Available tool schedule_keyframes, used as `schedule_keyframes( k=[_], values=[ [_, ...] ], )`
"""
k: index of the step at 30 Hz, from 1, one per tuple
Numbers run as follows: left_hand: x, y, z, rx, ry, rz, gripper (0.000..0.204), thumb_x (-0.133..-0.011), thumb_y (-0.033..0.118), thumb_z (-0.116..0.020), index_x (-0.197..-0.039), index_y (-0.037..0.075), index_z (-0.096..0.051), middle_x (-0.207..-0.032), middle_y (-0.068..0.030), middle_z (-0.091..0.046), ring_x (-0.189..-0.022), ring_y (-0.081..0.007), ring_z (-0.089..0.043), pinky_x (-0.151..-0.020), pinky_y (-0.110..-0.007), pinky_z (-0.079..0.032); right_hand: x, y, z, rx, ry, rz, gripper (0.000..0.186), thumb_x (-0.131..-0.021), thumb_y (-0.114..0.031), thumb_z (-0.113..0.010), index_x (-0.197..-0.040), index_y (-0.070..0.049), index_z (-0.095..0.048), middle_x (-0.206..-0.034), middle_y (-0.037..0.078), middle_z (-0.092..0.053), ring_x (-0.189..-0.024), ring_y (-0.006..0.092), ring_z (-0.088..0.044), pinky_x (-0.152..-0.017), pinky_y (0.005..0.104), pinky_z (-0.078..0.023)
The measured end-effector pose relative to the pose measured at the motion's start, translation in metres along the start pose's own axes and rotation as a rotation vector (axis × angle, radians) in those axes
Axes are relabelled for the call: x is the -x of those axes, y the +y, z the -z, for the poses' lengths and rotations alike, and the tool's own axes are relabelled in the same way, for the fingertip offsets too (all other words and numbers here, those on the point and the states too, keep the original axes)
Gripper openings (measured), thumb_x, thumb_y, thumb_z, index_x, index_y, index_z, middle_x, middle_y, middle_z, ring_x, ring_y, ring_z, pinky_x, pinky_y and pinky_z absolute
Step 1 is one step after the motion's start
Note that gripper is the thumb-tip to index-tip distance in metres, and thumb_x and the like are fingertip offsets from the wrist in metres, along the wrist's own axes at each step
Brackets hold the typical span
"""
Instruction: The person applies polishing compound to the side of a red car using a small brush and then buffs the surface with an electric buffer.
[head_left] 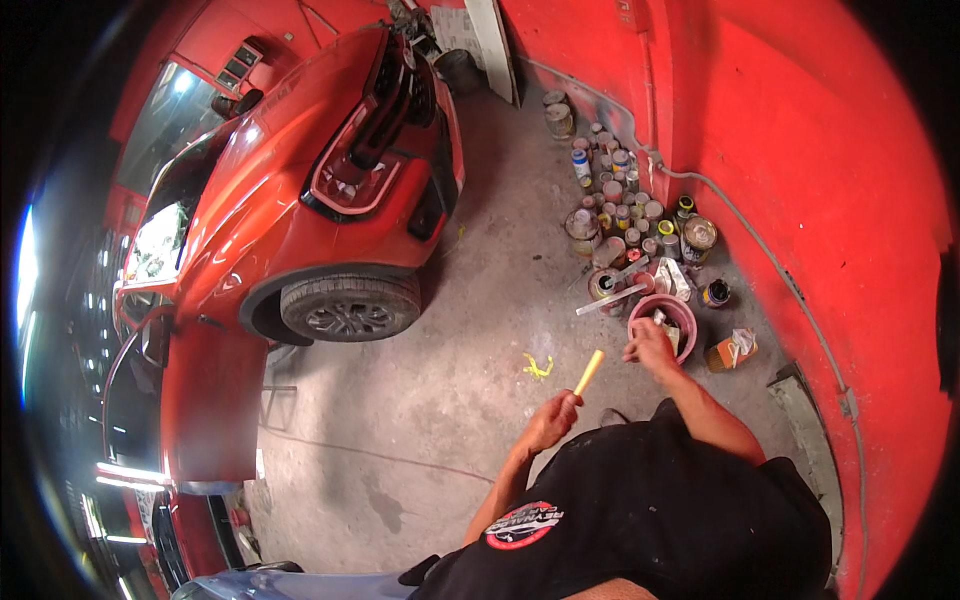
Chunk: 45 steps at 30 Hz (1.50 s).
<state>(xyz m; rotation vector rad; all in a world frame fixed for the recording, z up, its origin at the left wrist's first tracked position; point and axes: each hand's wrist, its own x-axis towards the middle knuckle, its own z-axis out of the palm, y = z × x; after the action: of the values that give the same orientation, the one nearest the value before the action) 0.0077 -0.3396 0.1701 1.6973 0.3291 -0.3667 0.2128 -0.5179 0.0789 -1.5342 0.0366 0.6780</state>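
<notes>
My left hand [550, 421] is closed around the lower end of a slim, pale yellow stick-like piece [591, 371], which points up and to the right. What the piece is made of cannot be told. At the rim of a pink bucket [688, 322], my right hand [652, 346] hovers with its fingers loosely bent and apart, and nothing shows in its grasp. Pale, crumpled bits lie inside the bucket, partly hidden by that hand. Crumpled yellow tape strips [538, 367] lie on the floor, left of the stick-like piece.
Many paint cans and bottles [622, 213] crowd the floor beyond the bucket, along the red wall [790, 170]. An orange container [733, 350] stands right of it. An orange-red vehicle [260, 180] with a dark wheel [350, 307] fills the left. A grey conduit [775, 258] follows the wall.
</notes>
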Motion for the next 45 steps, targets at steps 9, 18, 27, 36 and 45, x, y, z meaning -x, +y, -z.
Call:
schedule_keyframes(
  k=[9,18,27,36,45],
  values=[
    [0.008,-0.033,0.04,0.396,0.572,0.094,0.045,-0.107,0.046,-0.042,-0.078,0.013,-0.051,-0.055,0.0075,-0.039,-0.045,-0.0046,-0.037,-0.041,-0.025,-0.028,0.068,0.202,0.152,1.075,-0.118,-0.652,0.079,-0.088,-0.063,-0.049,-0.131,0.003,-0.058,-0.134,0.028,-0.057,-0.129,0.0386,-0.054,-0.107,0.0437,-0.042],
    [0.019,-0.026,0.036,-0.013,0.651,0.105,0.062,-0.102,0.055,-0.049,-0.065,0.006,-0.058,-0.053,-0.0009,-0.045,-0.048,-0.0143,-0.043,-0.046,-0.037,-0.037,0.052,0.086,0.082,1.382,-0.272,-0.091,0.052,-0.091,-0.046,-0.052,-0.102,0.0,-0.073,-0.106,0.027,-0.07,-0.104,0.04,-0.067,-0.094,0.0453,-0.05],
    [0.044,-0.05,0.056,-0.612,0.521,-0.05,0.047,-0.094,0.047,-0.06,-0.074,0.005,-0.069,-0.07,-0.0217,-0.065,-0.068,-0.0449,-0.064,-0.062,-0.054,-0.05,0.068,-0.093,-0.173,1.007,-0.809,1.145,0.032,-0.087,-0.03,-0.07,-0.105,-0.004,-0.069,-0.1,0.02,-0.069,-0.095,0.0393,-0.066,-0.085,0.0489,-0.05],
    [0.133,-0.11,0.122,-0.419,1.088,0.358,0.041,-0.084,0.047,-0.071,-0.091,0.006,-0.069,-0.093,-0.0193,-0.068,-0.091,-0.0406,-0.065,-0.076,-0.05,-0.052,0.044,-0.075,-0.31,1.306,-1.335,0.699,0.044,-0.097,-0.045,-0.054,-0.084,-0.005,-0.066,-0.077,0.017,-0.068,-0.07,0.0359,-0.066,-0.065,0.047,-0.05],
    [0.22,-0.145,0.248,0.831,1.619,0.047,0.078,-0.093,0.066,-0.053,-0.141,0.005,-0.049,-0.14,-0.0178,-0.054,-0.123,-0.0295,-0.058,-0.102,-0.043,-0.045,0.0,-0.091,-0.521,0.745,-1.4,0.456,0.046,-0.102,-0.041,-0.048,-0.085,0.0,-0.062,-0.061,0.005,-0.052,-0.06,0.0182,-0.047,-0.056,0.0399,-0.041]
  ],
)
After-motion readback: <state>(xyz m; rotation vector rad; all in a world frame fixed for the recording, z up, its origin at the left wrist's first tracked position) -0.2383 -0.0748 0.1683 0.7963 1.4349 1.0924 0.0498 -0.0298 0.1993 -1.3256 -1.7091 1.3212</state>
